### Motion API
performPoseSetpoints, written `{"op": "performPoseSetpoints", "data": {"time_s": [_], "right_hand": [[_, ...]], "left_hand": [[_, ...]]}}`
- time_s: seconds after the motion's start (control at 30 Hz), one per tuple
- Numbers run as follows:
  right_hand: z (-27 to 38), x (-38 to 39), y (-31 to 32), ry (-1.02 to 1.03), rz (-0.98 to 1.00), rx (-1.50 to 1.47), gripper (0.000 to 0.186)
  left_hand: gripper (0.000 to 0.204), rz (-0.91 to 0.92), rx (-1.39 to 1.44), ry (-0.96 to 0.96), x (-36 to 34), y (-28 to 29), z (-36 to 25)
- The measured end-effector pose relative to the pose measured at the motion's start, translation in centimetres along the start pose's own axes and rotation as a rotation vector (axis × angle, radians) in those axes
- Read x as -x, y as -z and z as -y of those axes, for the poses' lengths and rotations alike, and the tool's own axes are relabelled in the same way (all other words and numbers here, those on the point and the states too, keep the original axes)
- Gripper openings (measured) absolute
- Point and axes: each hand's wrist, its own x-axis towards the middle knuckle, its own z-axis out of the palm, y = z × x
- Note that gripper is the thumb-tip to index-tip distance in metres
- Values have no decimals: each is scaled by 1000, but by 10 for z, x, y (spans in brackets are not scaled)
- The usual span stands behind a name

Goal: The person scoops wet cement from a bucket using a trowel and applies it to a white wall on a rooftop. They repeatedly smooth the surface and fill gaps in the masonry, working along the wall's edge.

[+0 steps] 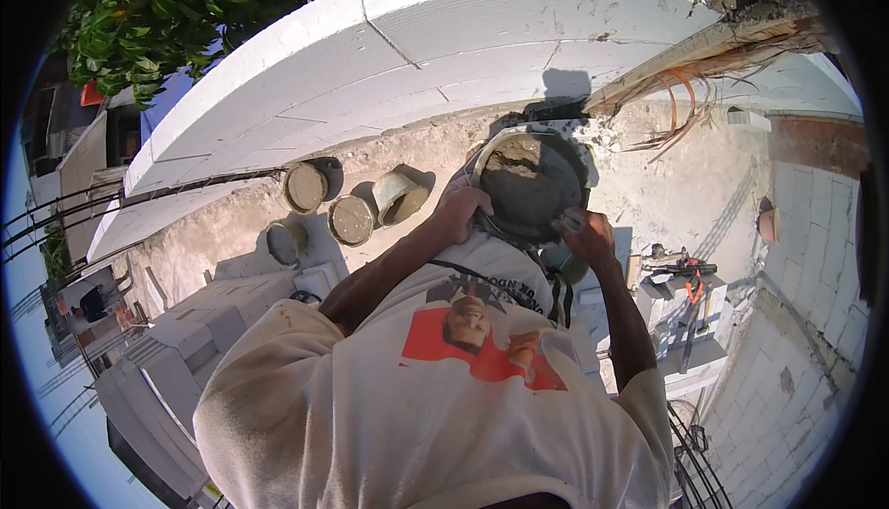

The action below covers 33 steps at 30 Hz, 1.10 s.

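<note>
Both of my hands grip a round bucket [530, 222] in front of my chest. Its mouth is tilted up toward me, and wet grey mortar [520, 153] lies inside. My left hand [460, 211] is closed on the rim at the left, thumb over the edge. On the lower right side, my right hand [587, 235] holds the rim with its fingers curled. The bucket's underside is hidden. Part of a greenish container [567, 263] shows below it, near my waist.
A white block wall [444, 55] curves across the far side, with a wooden plank [667, 57] leaning at its right. Several buckets, one tipped over [400, 197], stand on the ground at left. White blocks [194, 333] are stacked left; tools [690, 270] lie on blocks at right.
</note>
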Motion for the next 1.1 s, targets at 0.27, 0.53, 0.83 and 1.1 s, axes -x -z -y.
{"op": "performPoseSetpoints", "data": {"time_s": [0.27, 0.53, 0.83, 1.1], "right_hand": [[52, 36, 76, 107, -34, -130, 30], [140, 28, 198, 151, -90, -525, 13], [114, -119, 336, 477, -358, -1618, 13], [157, -34, 341, 440, -825, -475, 23]], "left_hand": [[22, 69, 1, -24, 14, -14, -25], [27, 77, -192, -89, -14, 11, -10], [30, 243, -421, -395, -87, 87, 53], [20, 129, -126, -78, -42, 38, 11]]}}
